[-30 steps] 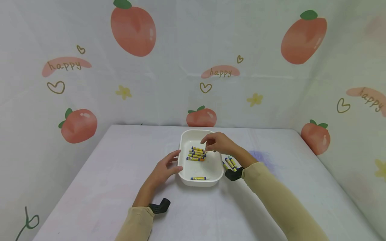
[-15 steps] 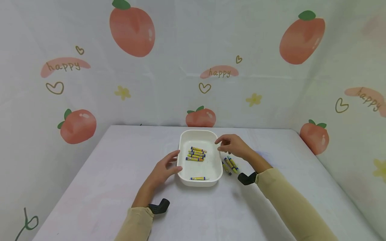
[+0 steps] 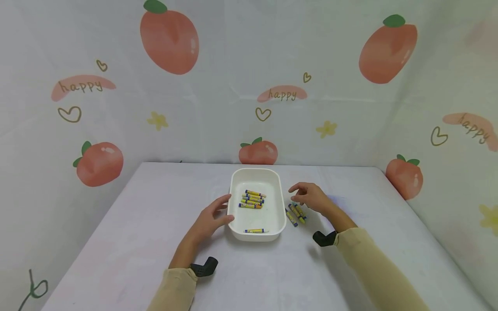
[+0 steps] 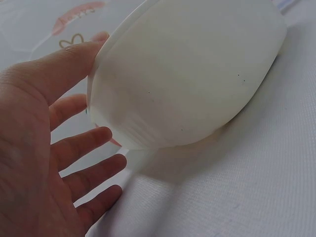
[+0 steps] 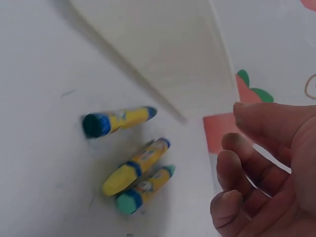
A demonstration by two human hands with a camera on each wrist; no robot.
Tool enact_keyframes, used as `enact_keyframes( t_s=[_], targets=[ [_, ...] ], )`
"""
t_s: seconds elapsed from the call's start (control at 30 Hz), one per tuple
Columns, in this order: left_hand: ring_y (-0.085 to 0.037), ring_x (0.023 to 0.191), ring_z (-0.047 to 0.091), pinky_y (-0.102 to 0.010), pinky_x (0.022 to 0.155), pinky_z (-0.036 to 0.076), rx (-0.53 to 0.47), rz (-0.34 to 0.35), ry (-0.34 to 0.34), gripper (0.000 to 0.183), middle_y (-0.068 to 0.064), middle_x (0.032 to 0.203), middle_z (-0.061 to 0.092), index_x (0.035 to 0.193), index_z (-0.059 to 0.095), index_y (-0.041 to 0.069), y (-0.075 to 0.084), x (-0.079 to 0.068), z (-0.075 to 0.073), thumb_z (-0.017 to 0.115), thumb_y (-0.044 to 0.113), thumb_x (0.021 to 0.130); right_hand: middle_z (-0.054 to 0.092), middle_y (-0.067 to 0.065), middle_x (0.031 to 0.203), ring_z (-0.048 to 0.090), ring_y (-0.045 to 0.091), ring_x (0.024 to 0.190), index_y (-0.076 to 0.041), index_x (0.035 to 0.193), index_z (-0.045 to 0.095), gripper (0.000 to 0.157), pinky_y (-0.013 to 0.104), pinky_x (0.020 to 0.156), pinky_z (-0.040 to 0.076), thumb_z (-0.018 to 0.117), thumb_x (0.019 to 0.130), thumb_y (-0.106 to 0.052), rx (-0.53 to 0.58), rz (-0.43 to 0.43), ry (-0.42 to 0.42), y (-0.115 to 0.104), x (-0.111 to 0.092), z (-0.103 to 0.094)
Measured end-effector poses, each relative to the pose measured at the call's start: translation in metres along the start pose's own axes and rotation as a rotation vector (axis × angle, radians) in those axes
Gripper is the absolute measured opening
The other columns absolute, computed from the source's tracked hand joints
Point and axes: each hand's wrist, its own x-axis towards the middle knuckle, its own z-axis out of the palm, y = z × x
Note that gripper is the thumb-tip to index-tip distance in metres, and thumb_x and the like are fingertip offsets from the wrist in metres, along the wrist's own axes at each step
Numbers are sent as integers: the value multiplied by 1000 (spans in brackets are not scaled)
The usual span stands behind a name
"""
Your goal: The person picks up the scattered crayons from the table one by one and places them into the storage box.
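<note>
A white plastic tray [image 3: 274, 216] stands on the table with several crayons [image 3: 250, 206] lying side by side in its middle. One more crayon [image 3: 254, 231] lies apart near the tray's front wall. Along the tray's left rim rests my left hand [image 3: 208, 221], thumb and fingers spread and touching it. My right hand [image 3: 311, 198] hovers right of the tray, fingers loosely bent, holding nothing. Below it on the table lie three crayons: a dark green one [image 5: 118, 121], a yellow one [image 5: 137, 167] and a light green one [image 5: 145, 189].
The table [image 3: 163, 190] has a white cloth with a faint blue-purple smudge [image 3: 339, 203] at the right. Behind it hangs a white curtain [image 3: 218, 65] printed with fruit and hearts.
My right hand has moved out of the tray to the right, over the loose crayons. The left hand and the crayons in the tray stay put.
</note>
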Motion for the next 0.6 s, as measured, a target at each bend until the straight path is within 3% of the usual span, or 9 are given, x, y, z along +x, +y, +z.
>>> enact_keyframes(
  t_s=[0.37,0.6],
  targets=[
    [-30,130,46,-52,109,33,-10,3,3,66,-5,149,43,147,44,18,0,-2,0,72,25,87,61,4,77,54,18,66,-4,108,67,25,29,56,46,69,83,-3,-154,30,-23,28,1,8],
    [-29,129,46,-51,109,33,-21,-4,8,65,-5,148,44,146,45,20,-1,-2,0,73,26,87,60,4,76,54,17,65,-4,112,66,30,29,56,46,71,82,-5,-187,61,-44,29,-3,12]
  ],
)
